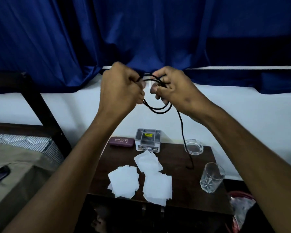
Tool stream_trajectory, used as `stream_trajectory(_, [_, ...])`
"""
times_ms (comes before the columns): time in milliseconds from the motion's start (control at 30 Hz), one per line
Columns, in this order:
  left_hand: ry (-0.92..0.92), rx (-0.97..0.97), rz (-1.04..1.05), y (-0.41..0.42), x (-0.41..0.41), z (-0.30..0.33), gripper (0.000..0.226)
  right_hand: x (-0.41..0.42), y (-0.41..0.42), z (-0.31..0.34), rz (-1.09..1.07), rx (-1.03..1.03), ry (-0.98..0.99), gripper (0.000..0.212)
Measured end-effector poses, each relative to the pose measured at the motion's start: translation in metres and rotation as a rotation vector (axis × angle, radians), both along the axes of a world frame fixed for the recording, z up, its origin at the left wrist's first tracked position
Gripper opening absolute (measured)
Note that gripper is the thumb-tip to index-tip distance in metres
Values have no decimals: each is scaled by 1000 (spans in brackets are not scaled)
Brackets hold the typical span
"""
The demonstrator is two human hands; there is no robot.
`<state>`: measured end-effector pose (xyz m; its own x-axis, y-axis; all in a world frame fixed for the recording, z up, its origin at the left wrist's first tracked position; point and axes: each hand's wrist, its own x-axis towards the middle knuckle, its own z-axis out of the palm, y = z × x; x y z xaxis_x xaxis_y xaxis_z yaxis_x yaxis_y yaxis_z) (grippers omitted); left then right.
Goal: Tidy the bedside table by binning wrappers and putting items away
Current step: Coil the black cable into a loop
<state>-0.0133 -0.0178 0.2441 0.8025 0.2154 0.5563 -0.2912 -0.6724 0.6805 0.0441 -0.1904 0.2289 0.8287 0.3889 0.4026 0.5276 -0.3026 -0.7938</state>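
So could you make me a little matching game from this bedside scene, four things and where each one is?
Things:
1. black cable
2. drinking glass
3. glasses case
4. white wrappers

Places:
A. back left of the table, beside the grey box
B. looped between both hands, its tail hanging to the table
C. front right of the table
D. spread over the middle and front of the table

Pairs: 1-B, 2-C, 3-A, 4-D
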Motion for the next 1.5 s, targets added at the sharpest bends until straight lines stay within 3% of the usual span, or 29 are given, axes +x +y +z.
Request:
stream_trajectory(100, [-57, -341, -34, 2, -4, -10, 16, -6, -1, -3, 41, 162, 26, 18])
stream_trajectory(167, [-29, -358, -65, 0, -6, -20, 15, -9, 0, -4, 43, 205, 6, 23])
stream_trajectory(300, [18, -102, -125, 1, -10, -30, 11, -5, 0, -2, -6, -62, -94, 41])
stream_trajectory(400, [44, 126, -137, 2, -11, -29, 35, -8, 3, 3, -17, -322, -172, 57])
stream_trajectory(567, [-19, 587, -67, -5, -10, -27, 52, -12, 7, 12, 0, -452, -224, 97])
stream_trajectory(767, [-38, 717, -120, -7, -14, -32, 35, -16, 6, 24, -6, -625, -292, 110])
stream_trajectory(933, [-59, 733, -108, -5, -8, -30, 19, -17, 5, 21, 40, -611, -300, 118])
stream_trajectory(1000, [-78, 647, -94, -1, -5, -33, 13, -14, 2, 19, 11, -516, -242, 117])
stream_trajectory(1033, [-85, 513, -82, 1, -5, -34, 8, -11, -1, 16, 5, -424, -180, 106])
stream_trajectory(1133, [-97, -46, -29, 5, -9, -37, 9, -3, -10, -3, 31, -54, -18, 36])
stream_trajectory(1200, [-112, -253, -1, 1, -14, -44, 12, -8, -9, -18, 32, 139, 44, 12])
stream_trajectory(1400, [-55, -735, 21, -26, -22, -62, 15, -29, 24, -29, 53, 494, 250, 21])
stream_trajectory(1500, [18, -730, -42, -32, -22, -64, 16, -32, 30, -21, 15, 500, 186, 19])
